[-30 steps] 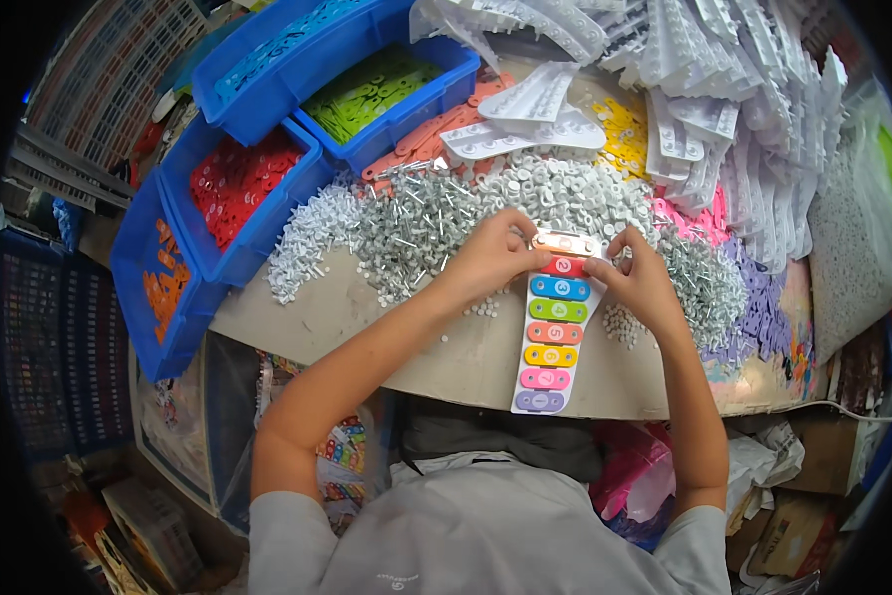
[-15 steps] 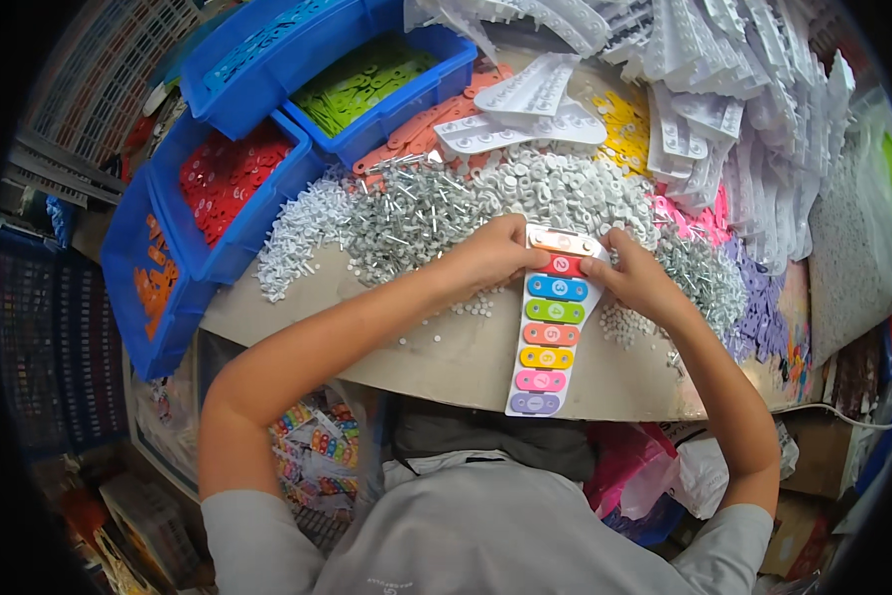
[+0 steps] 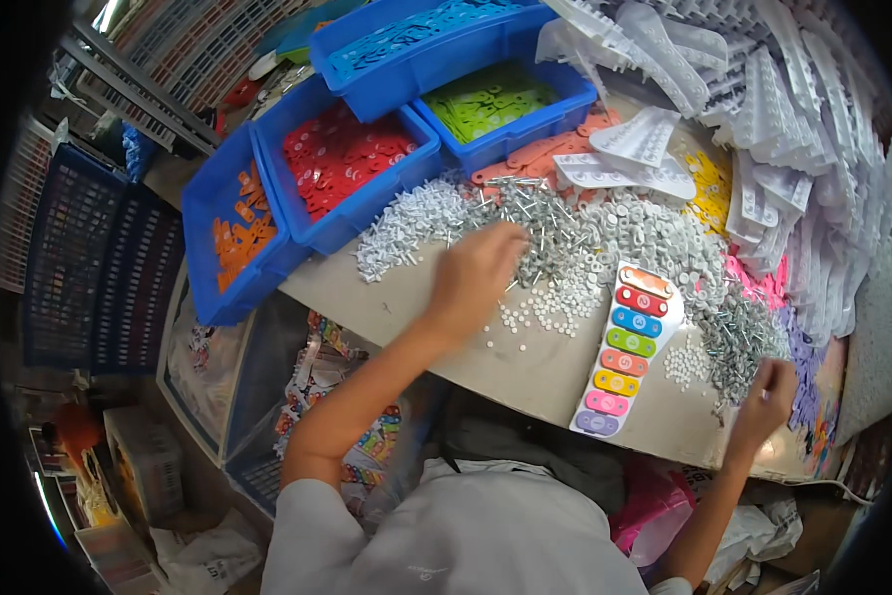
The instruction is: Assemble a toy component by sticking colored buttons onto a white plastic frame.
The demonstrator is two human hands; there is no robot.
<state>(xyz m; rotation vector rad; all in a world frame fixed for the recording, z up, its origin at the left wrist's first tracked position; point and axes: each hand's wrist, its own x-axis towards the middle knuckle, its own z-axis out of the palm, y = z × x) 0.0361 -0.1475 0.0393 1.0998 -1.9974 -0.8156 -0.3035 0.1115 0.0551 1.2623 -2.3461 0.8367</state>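
A toy xylophone [image 3: 625, 364] with a row of coloured bars on a white plastic base lies on the table between my hands, touched by neither. My left hand [image 3: 474, 278] is at the near edge of a heap of silver metal pins [image 3: 550, 223]; its fingers are blurred, and I cannot make out anything in them. Beside a second heap of metal pins [image 3: 741, 342], my right hand [image 3: 766, 402] has its fingers curled together. What lies between those fingertips, if anything, is hidden.
Blue bins hold orange pieces [image 3: 242, 233], red bars [image 3: 342, 164], green bars [image 3: 490, 104] and blue bars [image 3: 416, 35]. White plastic bases [image 3: 783, 109] are stacked at the far right. Small white parts [image 3: 406, 223], white caps [image 3: 654, 238] and purple bars [image 3: 805, 342] are heaped on the table.
Both hands have let go of the xylophone, which now lies on the table. My left hand has moved left to the metal pins, my right hand right and nearer. The view has shifted.
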